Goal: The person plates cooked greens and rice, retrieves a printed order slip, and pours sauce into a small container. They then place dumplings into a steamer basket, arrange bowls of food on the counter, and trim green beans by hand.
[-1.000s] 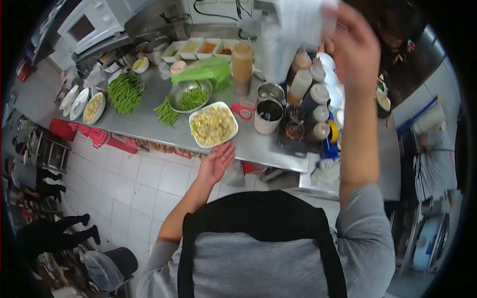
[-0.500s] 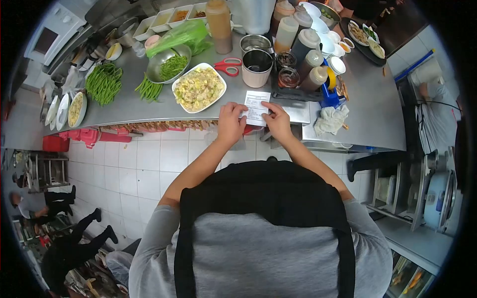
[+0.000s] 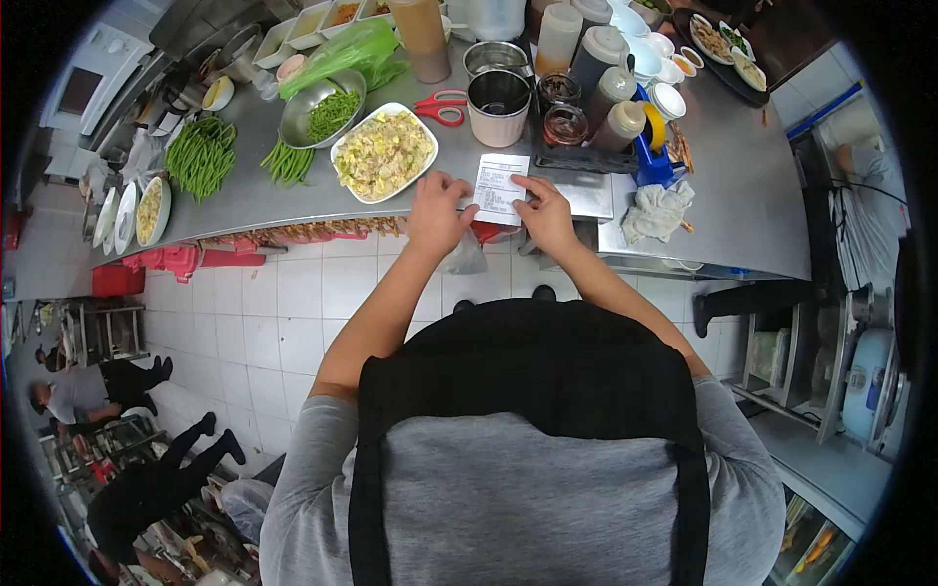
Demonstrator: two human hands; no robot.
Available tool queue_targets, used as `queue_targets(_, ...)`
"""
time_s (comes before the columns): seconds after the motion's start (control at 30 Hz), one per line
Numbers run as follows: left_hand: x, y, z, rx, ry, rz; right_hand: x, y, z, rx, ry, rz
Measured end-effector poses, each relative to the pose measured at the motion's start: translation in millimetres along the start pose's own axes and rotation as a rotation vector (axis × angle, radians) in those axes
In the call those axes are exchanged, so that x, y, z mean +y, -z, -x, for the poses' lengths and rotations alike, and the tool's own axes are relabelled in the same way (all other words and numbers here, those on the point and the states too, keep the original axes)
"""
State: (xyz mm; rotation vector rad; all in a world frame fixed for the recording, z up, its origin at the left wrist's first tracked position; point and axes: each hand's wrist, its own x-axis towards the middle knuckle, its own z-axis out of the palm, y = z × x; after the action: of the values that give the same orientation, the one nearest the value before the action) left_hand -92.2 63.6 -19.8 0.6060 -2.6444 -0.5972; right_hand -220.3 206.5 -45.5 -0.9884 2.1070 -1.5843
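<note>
A printed paper receipt point(image 3: 496, 186) lies at the front edge of the steel counter, its lower end at the edge. My right hand point(image 3: 543, 213) has it by the right side, index finger on top and thumb near the lower corner. At the lower left corner is my left hand point(image 3: 438, 210), fingers curled and thumb against the paper. Just beyond the left hand stands a white square dish of chopped food point(image 3: 386, 151), yellow and green. Red-handled scissors point(image 3: 442, 107) and a pot with dark liquid point(image 3: 499, 107) are behind the receipt.
Sauce bottles point(image 3: 611, 98) and jars stand right of the pot. A crumpled white cloth point(image 3: 658, 211) lies farther right. On the left are green beans point(image 3: 200, 156), a metal bowl of cut greens point(image 3: 322, 109) and oval dishes point(image 3: 149, 210). Other people point(image 3: 147, 488) are at the lower left.
The view has shifted slightly, so the counter sits a little higher. My left index finger has come off the receipt's face, leaving more print visible. My right hand keeps its hold.
</note>
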Motion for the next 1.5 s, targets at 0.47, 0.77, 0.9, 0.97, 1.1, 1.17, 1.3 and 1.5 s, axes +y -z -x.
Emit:
queue_targets(0.47,-0.8,2.1,-0.2,-0.026,-0.028,0.083,-2.5,0.4,-1.2,-0.007,-0.045,-0.025)
queue_targets(0.77,-4.6,-14.1,0.0,0.097,-0.141,0.049,16.1,-3.8,-1.8,0.021,0.020,-0.064)
queue_targets(0.9,-8.9,-7.2,2.4,0.099,-0.194,0.133,0.7,-1.3,-0.5,0.018,-0.028,-0.072)
queue_targets(0.97,-9.6,-7.3,5.6,0.109,-0.195,0.186,-0.5,0.6,-0.2,0.026,-0.013,-0.068)
queue_targets(1.1,-5.0,-5.3,5.3,0.107,-0.188,0.149,-4.2,-0.5,0.6,0.030,-0.025,-0.054)
queue_targets(1.17,-3.3,-3.4,5.0,0.090,-0.178,0.120,-6.0,0.5,0.9,0.032,-0.026,-0.020)
queue_targets(1.3,-2.0,-3.6,4.0,0.074,-0.145,0.099,-2.3,-1.4,-0.9,0.024,-0.029,-0.039)
queue_targets(1.5,-7.7,-10.0,3.7,0.075,-0.158,0.041,0.4,0.3,-0.9,-0.011,-0.031,0.000)
